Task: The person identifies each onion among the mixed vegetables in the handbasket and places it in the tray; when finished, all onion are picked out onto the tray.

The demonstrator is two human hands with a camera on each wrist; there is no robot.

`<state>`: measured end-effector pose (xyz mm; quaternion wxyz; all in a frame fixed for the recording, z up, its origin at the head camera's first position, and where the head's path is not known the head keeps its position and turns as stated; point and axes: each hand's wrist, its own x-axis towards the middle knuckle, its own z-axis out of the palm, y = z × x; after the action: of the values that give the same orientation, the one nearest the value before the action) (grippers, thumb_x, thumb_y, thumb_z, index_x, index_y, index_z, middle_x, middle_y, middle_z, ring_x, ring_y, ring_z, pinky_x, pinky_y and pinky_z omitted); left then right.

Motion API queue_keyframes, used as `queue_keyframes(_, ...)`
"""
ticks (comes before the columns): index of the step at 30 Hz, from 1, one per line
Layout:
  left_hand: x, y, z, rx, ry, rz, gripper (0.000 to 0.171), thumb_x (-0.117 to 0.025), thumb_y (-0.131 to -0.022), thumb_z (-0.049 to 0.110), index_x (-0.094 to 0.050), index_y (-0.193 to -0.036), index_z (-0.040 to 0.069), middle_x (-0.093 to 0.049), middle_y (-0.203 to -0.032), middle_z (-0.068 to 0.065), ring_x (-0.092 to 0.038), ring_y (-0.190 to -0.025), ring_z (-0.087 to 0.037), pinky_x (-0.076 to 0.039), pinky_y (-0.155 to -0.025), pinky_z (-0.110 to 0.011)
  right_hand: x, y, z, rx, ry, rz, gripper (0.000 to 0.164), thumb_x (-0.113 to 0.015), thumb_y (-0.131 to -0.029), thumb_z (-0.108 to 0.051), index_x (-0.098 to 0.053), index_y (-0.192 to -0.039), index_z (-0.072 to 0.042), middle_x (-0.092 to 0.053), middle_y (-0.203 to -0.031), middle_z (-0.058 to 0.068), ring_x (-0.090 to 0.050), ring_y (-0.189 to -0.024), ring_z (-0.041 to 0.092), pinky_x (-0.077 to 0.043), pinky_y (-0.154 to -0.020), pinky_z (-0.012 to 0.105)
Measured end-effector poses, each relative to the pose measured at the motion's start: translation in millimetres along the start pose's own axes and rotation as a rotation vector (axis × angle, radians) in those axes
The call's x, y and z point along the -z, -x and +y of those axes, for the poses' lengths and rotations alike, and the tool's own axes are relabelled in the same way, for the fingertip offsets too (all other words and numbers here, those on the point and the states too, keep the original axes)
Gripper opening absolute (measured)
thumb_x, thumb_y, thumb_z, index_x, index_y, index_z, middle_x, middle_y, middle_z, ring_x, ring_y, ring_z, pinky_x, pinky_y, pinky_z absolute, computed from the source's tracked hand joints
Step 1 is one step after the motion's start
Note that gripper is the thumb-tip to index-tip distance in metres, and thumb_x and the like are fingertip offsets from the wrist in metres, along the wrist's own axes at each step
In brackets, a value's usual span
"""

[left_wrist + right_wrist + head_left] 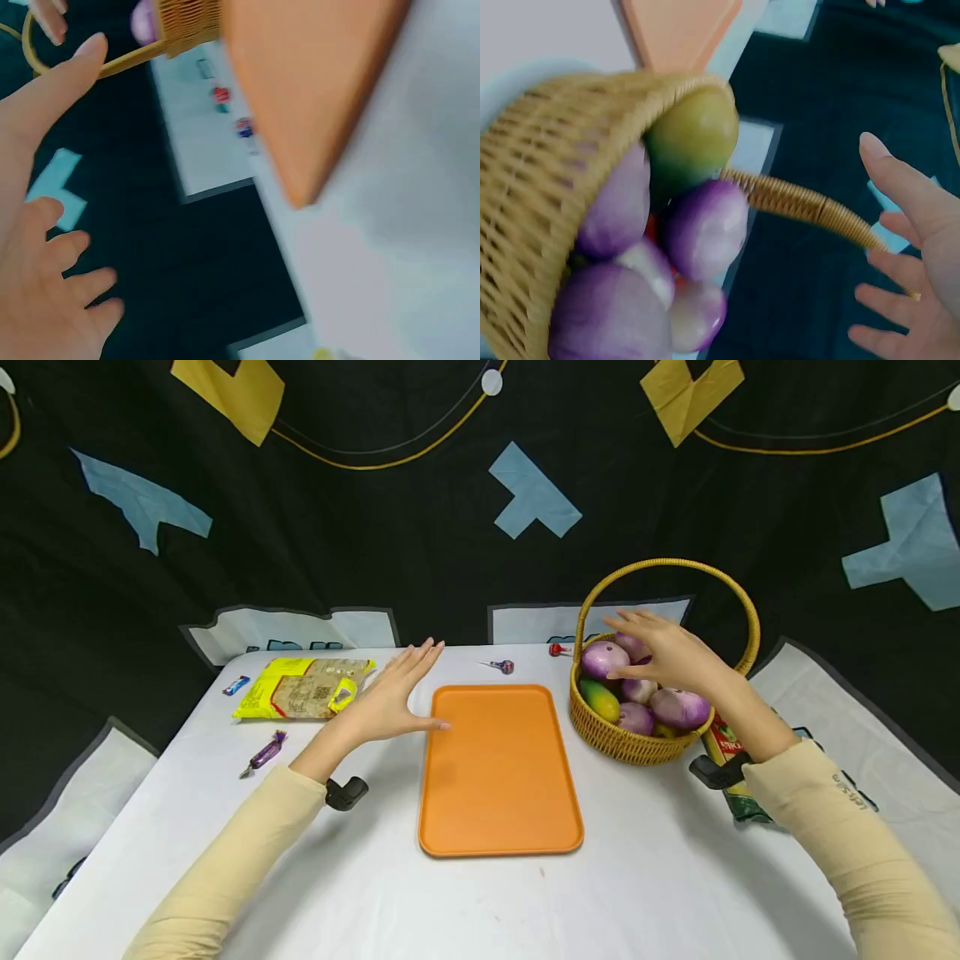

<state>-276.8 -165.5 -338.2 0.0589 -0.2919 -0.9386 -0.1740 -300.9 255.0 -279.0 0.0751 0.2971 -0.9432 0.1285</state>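
My left hand [393,700] hovers over the table's left side, fingers straight and thumb spread. Its thumb tip lies over the left edge of an orange tray [501,768], and nothing is in its grasp. Above the wicker basket [600,728] is my right hand [667,653], fingers and thumb spread apart, holding nothing. Several purple onions [606,660] and a green-yellow mango [600,700] fill the basket. In the right wrist view, the hand [922,262] is apart from the onions [705,229], with the basket's handle [802,201] arching toward it.
A yellow bag [311,687] lies at the back left, near a purple-wrapped candy [264,753] and a small blue candy [236,685]. Behind the tray are a dark lollipop [506,667] and a red one [557,649]. A red-green packet [742,802] lies partly under my right forearm.
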Motion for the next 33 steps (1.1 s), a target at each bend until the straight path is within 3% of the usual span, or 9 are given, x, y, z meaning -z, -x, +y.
queue_keyframes(4,-15.4,5.7,-10.6,0.054,0.17,-0.046,0.107,-0.081,-0.075,0.044,-0.019,-0.155,0.01,-0.024,-0.157,-0.012,-0.025,-0.142,-0.031,-0.026,-0.114,-0.048,2.1,-7.0,12.7,-0.01,-0.071,-0.052,0.067,-0.074,-0.086,-0.029,-0.047,-0.143,-0.007,-0.045,-0.143,0.02,-0.039,-0.132,0.041,-0.032,-0.106,0.061)
queue_keyframes(8,-31.5,12.9,-21.8,0.133,0.258,-0.124,0.103,-0.082,-0.075,0.04,-0.025,-0.153,0.006,-0.034,-0.152,-0.018,-0.037,-0.135,-0.036,-0.034,-0.109,-0.051,-2.9,-15.4,25.0,-0.031,-0.149,-0.118,0.056,-0.074,-0.087,-0.021,-0.054,-0.138,-0.008,-0.056,-0.132,0.019,-0.049,-0.123,0.041,-0.038,-0.102,0.06)
queue_keyframes(12,-43.3,20.1,-28.4,0.169,0.313,-0.21,0.101,-0.083,-0.074,0.039,-0.028,-0.151,0.001,-0.04,-0.147,-0.022,-0.044,-0.129,-0.041,-0.037,-0.105,-0.053,-9.0,-23.0,35.7,-0.074,-0.19,-0.188,0.052,-0.071,-0.089,-0.021,-0.056,-0.137,-0.009,-0.057,-0.131,0.021,-0.048,-0.122,0.043,-0.038,-0.101,0.061)
queue_keyframes(17,-50.2,27.5,-30.5,0.199,0.345,-0.257,0.101,-0.084,-0.072,0.038,-0.032,-0.148,-0.001,-0.044,-0.143,-0.026,-0.043,-0.129,-0.041,-0.036,-0.106,-0.053,-16.7,-33.5,44.7,-0.11,-0.193,-0.198,0.053,-0.073,-0.087,-0.019,-0.056,-0.135,-0.006,-0.059,-0.127,0.023,-0.05,-0.119,0.043,-0.038,-0.101,0.061)
queue_keyframes(27,-59.1,29.3,-31.8,0.19,0.318,-0.308,0.097,-0.084,-0.072,0.038,-0.036,-0.145,-0.005,-0.037,-0.148,-0.024,-0.032,-0.137,-0.038,-0.029,-0.112,-0.049,-34.1,-48.1,54.7,-0.191,-0.197,-0.234,0.053,-0.072,-0.087,-0.016,-0.055,-0.136,-0.005,-0.052,-0.134,0.026,-0.045,-0.124,0.044,-0.034,-0.104,0.062)
queue_keyframes(33,-57.7,30.4,-31.5,0.2,0.313,-0.324,0.097,-0.083,-0.074,0.038,-0.034,-0.147,-0.003,-0.035,-0.149,-0.024,-0.031,-0.137,-0.039,-0.03,-0.111,-0.05,-40.0,-51.6,55.0,-0.184,-0.17,-0.233,0.054,-0.072,-0.086,-0.013,-0.054,-0.136,-0.001,-0.054,-0.131,0.026,-0.048,-0.119,0.043,-0.036,-0.103,0.061)
